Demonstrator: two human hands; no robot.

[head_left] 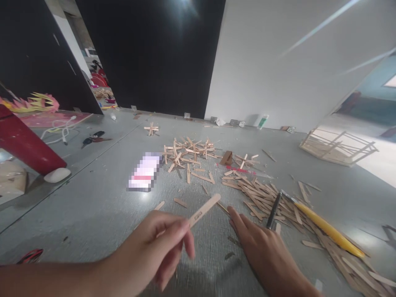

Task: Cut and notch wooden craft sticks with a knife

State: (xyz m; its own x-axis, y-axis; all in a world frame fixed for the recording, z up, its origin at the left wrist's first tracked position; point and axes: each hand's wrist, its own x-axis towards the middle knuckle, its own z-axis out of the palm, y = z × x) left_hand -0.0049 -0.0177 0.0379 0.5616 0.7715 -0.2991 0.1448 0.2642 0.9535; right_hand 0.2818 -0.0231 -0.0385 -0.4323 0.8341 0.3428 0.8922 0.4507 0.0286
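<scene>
My left hand (163, 243) is closed, pinching a flat wooden popsicle stick (206, 209) between thumb and fingers. The stick slants up to the right and bears a small dark printed mark. To its right my right hand (260, 239) is seen from the back, fingers stretched out together, thumb hidden. A thin stick (223, 208), seen edge-on, meets its fingertips; whether it is gripped is unclear. Just beyond the right hand stands out a slim black tool (274, 211), its lower end hidden behind the hand. A yellow-handled tool (331, 231) lies on a long pile of popsicle sticks (260, 194).
Star-like clusters of joined sticks (192, 150) lie ahead, beside a blurred-out bright rectangle (144, 172). A red cylinder (31, 140), keys (94, 138) and a white cable (63, 130) are at left. A stick frame (338, 146) stands far right; upright panels (161, 53) rise behind.
</scene>
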